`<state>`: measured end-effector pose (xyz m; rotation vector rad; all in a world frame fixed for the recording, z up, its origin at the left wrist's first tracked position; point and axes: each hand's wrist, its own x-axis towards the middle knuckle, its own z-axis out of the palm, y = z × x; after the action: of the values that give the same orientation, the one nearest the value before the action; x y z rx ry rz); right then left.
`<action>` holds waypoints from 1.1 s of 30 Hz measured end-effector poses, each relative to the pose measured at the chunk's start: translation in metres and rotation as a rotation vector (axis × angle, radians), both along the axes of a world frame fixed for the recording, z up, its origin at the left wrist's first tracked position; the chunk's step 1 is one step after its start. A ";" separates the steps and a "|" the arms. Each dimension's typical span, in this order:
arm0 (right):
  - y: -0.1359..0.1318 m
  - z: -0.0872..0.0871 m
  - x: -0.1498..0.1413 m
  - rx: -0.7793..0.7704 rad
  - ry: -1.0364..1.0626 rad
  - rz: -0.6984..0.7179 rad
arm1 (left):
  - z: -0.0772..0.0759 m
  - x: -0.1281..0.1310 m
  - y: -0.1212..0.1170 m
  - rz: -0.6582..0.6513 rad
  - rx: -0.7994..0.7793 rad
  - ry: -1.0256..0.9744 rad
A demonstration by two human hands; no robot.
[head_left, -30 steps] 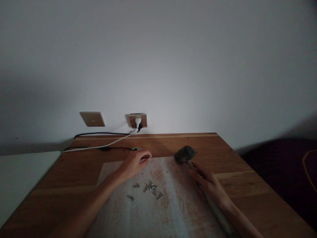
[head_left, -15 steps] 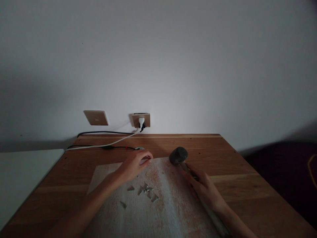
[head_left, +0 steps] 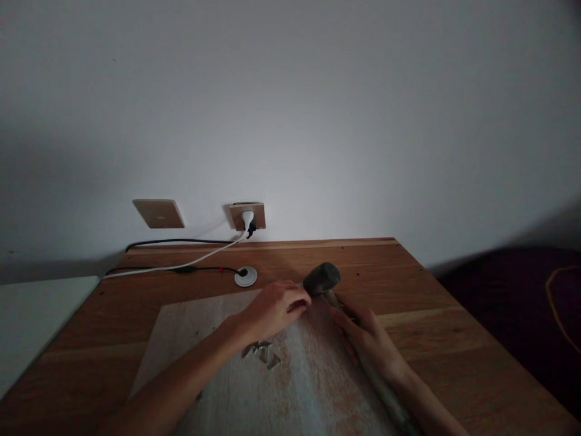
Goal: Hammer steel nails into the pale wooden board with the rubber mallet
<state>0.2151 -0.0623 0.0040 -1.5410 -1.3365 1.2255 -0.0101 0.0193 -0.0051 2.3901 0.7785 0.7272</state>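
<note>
My right hand [head_left: 374, 342] is wrapped round the handle of a black-headed rubber mallet [head_left: 322, 278]. The mallet's head lies over the far right part of a pale, worn board [head_left: 313, 393]. My left hand [head_left: 276, 309] reaches across the board, its thumb and fingers closed in a pinch right beside the mallet head. Whatever sits between those fingertips is too small or hidden to make out. Several small metallic pieces, perhaps screws or nails [head_left: 267, 357], lie in a loose pile on the board below my left wrist. My left forearm covers part of the board.
The board rests on a wooden table [head_left: 436, 339] against a white wall. Behind my left hand is a round cable grommet [head_left: 246, 277] with a black cable. A white cable [head_left: 190, 264] runs to a wall socket [head_left: 258, 215]. Dark purple fabric [head_left: 512, 290] is at right.
My left hand has moved right, from the board's far edge to beside the mallet head. The mallet head has turned slightly. The view has shifted a little to the right.
</note>
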 end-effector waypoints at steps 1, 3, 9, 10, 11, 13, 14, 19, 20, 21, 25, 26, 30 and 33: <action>0.000 0.000 0.000 -0.001 0.003 -0.002 | 0.000 0.000 0.000 -0.004 0.003 0.009; 0.000 0.000 0.001 -0.002 0.010 -0.004 | 0.001 0.001 0.000 -0.003 0.007 0.020; 0.000 -0.003 0.004 0.002 0.014 0.002 | 0.000 0.003 -0.004 0.000 -0.021 -0.016; 0.000 -0.003 0.004 0.000 0.016 0.004 | -0.001 0.003 -0.004 -0.002 -0.026 -0.024; 0.000 -0.002 0.003 -0.002 0.019 0.004 | -0.002 0.003 -0.004 -0.001 -0.030 -0.032; 0.000 -0.002 0.003 -0.004 0.024 0.003 | -0.004 0.003 -0.004 0.007 -0.043 -0.050; 0.000 -0.001 0.003 -0.006 0.025 0.004 | -0.005 0.003 -0.003 0.012 -0.054 -0.061; -0.001 0.000 0.003 -0.011 0.019 0.010 | -0.006 0.002 -0.003 0.015 -0.129 -0.113; -0.001 0.000 0.003 -0.009 0.020 0.010 | -0.006 0.002 -0.004 0.014 -0.139 -0.120; -0.001 0.000 0.003 -0.007 0.020 0.012 | -0.005 0.002 -0.004 0.014 -0.143 -0.126; -0.002 -0.001 0.002 0.007 0.014 0.015 | -0.005 0.004 -0.006 0.018 -0.107 -0.111; -0.002 -0.001 0.003 0.010 0.008 0.016 | -0.005 0.004 -0.006 0.023 -0.091 -0.098; -0.001 -0.002 0.004 0.023 -0.029 0.026 | -0.007 0.004 -0.005 0.034 -0.042 -0.041; -0.002 -0.001 0.006 0.033 -0.065 0.047 | -0.009 0.004 -0.005 0.018 -0.009 -0.017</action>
<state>0.2211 -0.0641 0.0025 -1.5459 -1.4351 1.1852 -0.0059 0.0145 -0.0137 2.3687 0.7954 0.7492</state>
